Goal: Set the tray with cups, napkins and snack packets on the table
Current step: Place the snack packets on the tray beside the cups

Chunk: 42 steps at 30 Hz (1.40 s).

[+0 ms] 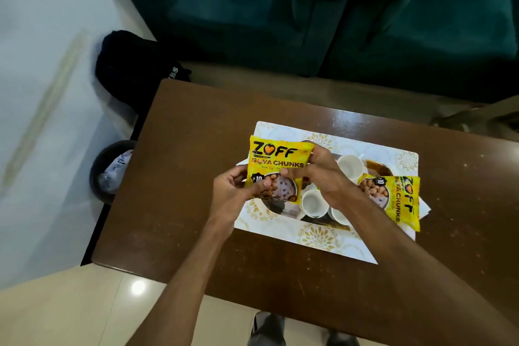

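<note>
Well along, I judge: three cups (311, 202) and one snack packet (393, 199) already sit on the tray (280, 209) mid-worktop (191, 177); left hand (233, 191) and right hand (323, 174) pinch a second packet (275, 159) in curled fingers (266, 185) above the tray's left end, where room remains; bare worktop lies left
</note>
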Tool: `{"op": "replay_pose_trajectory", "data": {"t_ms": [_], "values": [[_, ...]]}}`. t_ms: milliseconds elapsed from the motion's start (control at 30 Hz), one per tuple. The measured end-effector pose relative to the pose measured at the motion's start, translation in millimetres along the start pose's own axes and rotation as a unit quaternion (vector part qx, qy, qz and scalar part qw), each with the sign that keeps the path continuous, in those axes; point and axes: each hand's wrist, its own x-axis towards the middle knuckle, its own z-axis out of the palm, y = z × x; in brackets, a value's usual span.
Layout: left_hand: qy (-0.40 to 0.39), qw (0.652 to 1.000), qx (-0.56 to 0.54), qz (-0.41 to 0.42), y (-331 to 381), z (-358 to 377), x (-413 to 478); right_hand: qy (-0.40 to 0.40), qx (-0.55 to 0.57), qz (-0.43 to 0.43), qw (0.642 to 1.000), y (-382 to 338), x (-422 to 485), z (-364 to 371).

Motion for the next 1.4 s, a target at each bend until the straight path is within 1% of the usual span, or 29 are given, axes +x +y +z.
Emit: {"op": "replay_pose_trajectory", "data": {"t_ms": [100, 167, 200, 233, 300, 400, 500, 533, 600, 667, 800, 933, 1067, 1200, 1300, 1400], "values": [[-0.030, 0.998, 0.049, -0.011, -3, -14, 14, 0.004, -0.060, -0.029, 0.998, -1, 15, 7], [-0.030, 0.996, 0.084, -0.023, -5, -20, 24, -0.007, -0.117, -0.040, 0.992, -4, 27, 9], [-0.021, 0.996, 0.083, -0.030, -7, -21, 28, -0.009, -0.141, -0.044, 0.989, -5, 32, 11], [-0.006, 0.997, 0.070, -0.039, -11, -21, 31, -0.003, -0.157, -0.048, 0.986, -6, 38, 12], [0.035, 0.997, 0.022, -0.061, -22, -14, 33, 0.039, -0.193, -0.061, 0.979, -5, 43, 14], [0.105, 0.990, -0.029, -0.092, -42, 4, 33, 0.095, -0.294, -0.102, 0.946, 8, 34, 18], [0.151, 0.982, -0.040, -0.110, -62, 20, 28, 0.115, -0.372, -0.146, 0.909, 35, 14, 29], [0.164, 0.979, -0.042, -0.112, -68, 24, 25, 0.118, -0.392, -0.151, 0.900, 45, 8, 33], [0.182, 0.976, -0.039, -0.112, -76, 29, 21, 0.106, -0.417, -0.133, 0.893, 61, 2, 39], [0.186, 0.975, -0.034, -0.121, -79, 30, 18, 0.090, -0.429, -0.112, 0.892, 69, 1, 43], [0.193, 0.964, -0.082, -0.163, -81, 26, 15, 0.107, -0.415, -0.124, 0.895, 72, 2, 50], [0.187, 0.973, -0.065, -0.121, -81, 28, 12, 0.105, -0.420, -0.127, 0.892, 73, 6, 51], [0.209, 0.973, -0.033, -0.095, -83, 32, 15, 0.098, -0.441, -0.117, 0.885, 79, 4, 51], [0.198, 0.978, 0.022, -0.060, -80, 31, 21, 0.085, -0.429, -0.114, 0.892, 78, 7, 46], [0.203, 0.976, 0.062, -0.051, -78, 28, 24, 0.077, -0.435, -0.111, 0.890, 75, 8, 42], [0.182, 0.978, 0.085, -0.059, -77, 28, 22, 0.063, -0.432, -0.120, 0.892, 73, 9, 40]]}}
